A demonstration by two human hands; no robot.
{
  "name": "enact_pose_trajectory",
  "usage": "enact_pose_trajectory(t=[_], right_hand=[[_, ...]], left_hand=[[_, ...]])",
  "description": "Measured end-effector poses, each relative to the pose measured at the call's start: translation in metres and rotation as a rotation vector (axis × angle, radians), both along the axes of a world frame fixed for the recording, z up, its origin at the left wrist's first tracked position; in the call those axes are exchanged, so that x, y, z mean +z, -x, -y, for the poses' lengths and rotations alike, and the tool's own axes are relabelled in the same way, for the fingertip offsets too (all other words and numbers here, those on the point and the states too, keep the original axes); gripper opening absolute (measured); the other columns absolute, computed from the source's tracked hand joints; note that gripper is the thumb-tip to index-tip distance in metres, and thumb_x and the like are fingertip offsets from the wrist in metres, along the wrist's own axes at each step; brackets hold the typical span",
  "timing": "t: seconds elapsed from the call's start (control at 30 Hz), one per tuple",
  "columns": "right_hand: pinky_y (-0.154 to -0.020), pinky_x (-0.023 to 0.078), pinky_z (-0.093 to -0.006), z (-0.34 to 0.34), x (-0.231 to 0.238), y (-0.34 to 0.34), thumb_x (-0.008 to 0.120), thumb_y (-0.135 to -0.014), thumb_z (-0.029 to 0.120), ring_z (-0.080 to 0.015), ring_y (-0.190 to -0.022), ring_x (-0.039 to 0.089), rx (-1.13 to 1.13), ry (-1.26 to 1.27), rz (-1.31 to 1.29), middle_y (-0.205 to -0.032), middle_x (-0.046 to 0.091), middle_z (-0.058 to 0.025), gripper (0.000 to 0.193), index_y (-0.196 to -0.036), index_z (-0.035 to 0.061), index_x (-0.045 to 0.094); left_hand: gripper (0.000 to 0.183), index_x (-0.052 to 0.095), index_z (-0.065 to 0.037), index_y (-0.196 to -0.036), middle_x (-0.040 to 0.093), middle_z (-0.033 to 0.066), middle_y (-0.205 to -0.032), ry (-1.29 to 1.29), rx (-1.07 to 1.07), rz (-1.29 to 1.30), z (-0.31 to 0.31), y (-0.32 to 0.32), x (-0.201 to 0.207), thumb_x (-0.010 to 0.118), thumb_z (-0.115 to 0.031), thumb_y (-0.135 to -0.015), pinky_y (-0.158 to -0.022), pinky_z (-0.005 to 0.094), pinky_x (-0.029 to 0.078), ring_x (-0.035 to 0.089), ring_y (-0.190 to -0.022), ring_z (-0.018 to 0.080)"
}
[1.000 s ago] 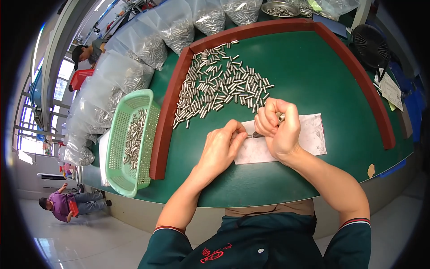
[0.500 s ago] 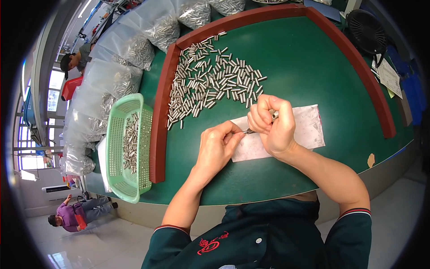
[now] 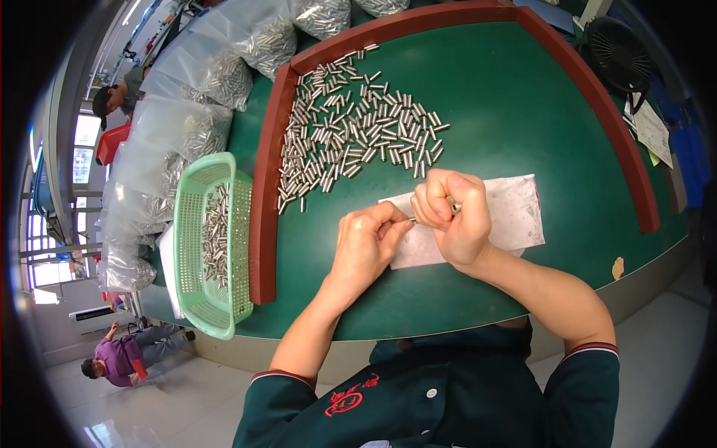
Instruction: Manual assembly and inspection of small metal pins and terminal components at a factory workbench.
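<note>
My left hand (image 3: 366, 243) is closed in a pinch on a small metal cylinder, mostly hidden by thumb and forefinger. Wrapped in a fist, my right hand (image 3: 461, 224) holds a slim hand tool (image 3: 455, 207); its round metal end shows beside the thumb. The tool's thin tip meets the left fingertips at the cylinder. Both hands are over a stained white cloth (image 3: 515, 213) on the green tabletop (image 3: 493, 104). Beyond them, to the left, many short shiny metal cylinders (image 3: 358, 134) lie loosely spread.
A dark red wooden border (image 3: 267, 201) frames the work area. Left of it stands a green plastic basket (image 3: 243, 291) holding more cylinders. Clear bags (image 3: 224, 78) of metal parts line the far left. A black fan (image 3: 616, 52) sits at far right. Two people are in the left background.
My right fist has dropped slightly toward me, and the tool tip shows less between the hands. The left hand keeps its pinch, nearly in place. The view has shifted a little.
</note>
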State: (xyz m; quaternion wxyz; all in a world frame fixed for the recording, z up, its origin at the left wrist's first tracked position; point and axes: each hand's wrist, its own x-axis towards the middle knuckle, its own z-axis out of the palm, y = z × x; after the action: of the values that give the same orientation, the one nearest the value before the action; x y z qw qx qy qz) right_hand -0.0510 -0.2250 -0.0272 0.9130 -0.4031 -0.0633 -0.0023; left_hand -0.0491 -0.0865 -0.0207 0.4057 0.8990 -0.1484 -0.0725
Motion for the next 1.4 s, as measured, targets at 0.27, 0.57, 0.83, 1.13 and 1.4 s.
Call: enact_pose_trajectory(t=[0.27,0.57,0.83,1.13,1.4], right_hand=[[-0.041,0.020,-0.0243,-0.001,0.003,-0.002,0.030,-0.080,0.017,-0.0072,-0.044,0.023,-0.013,0.101,0.015,-0.047,0.027,0.0010,0.032,-0.051,0.0067,0.027],[-0.038,0.016,-0.0234,0.006,-0.003,-0.003,0.030,-0.083,0.019,-0.0064,-0.039,0.020,0.040,-0.086,-0.052,-0.043,0.026,0.0014,0.033,-0.051,0.0091,0.026],[-0.038,0.016,-0.0230,0.007,0.000,-0.007,0.032,-0.080,0.018,-0.0063,-0.039,0.019,0.050,-0.148,-0.104,-0.042,0.027,0.0004,0.031,-0.051,0.0087,0.027],[-0.038,0.016,-0.0230,0.008,0.002,-0.008,0.029,-0.078,0.017,-0.0065,-0.039,0.018,0.052,-0.140,-0.125,-0.042,0.026,0.0007,0.028,-0.051,0.0089,0.027],[-0.037,0.016,-0.0230,0.008,0.003,-0.007,0.029,-0.079,0.018,-0.0065,-0.038,0.018,0.058,-0.145,-0.135,-0.042,0.026,0.0007,0.029,-0.052,0.0090,0.027]], left_hand=[[0.011,0.056,0.003,-0.067,0.049,0.0122,-0.052,-0.021,-0.026,-0.026,0.001,-0.003,0.005,0.064,-0.004,-0.069,-0.045,0.0320,0.037,0.047,-0.045,0.0205],[0.011,0.052,-0.005,-0.087,0.053,0.0050,-0.080,0.831,-0.005,-0.621,-0.016,-0.004,0.000,0.059,-0.011,-0.081,-0.055,0.0180,0.033,0.039,-0.060,0.0052],[0.014,0.053,-0.003,-0.088,0.053,0.0064,-0.078,1.038,0.052,-0.826,-0.019,-0.014,0.002,0.053,-0.017,-0.085,-0.052,0.0187,0.031,0.037,-0.056,0.0062],[0.020,0.055,-0.002,-0.071,0.041,-0.0036,-0.056,0.656,0.242,-0.275,-0.037,-0.031,-0.002,0.057,-0.018,-0.082,-0.047,0.0205,0.030,0.037,-0.050,0.0063],[0.011,0.058,-0.002,-0.078,0.054,0.0126,-0.057,-0.238,0.203,0.373,-0.020,-0.041,-0.004,0.063,-0.010,-0.072,-0.049,0.0356,0.041,0.054,-0.051,0.0278]])
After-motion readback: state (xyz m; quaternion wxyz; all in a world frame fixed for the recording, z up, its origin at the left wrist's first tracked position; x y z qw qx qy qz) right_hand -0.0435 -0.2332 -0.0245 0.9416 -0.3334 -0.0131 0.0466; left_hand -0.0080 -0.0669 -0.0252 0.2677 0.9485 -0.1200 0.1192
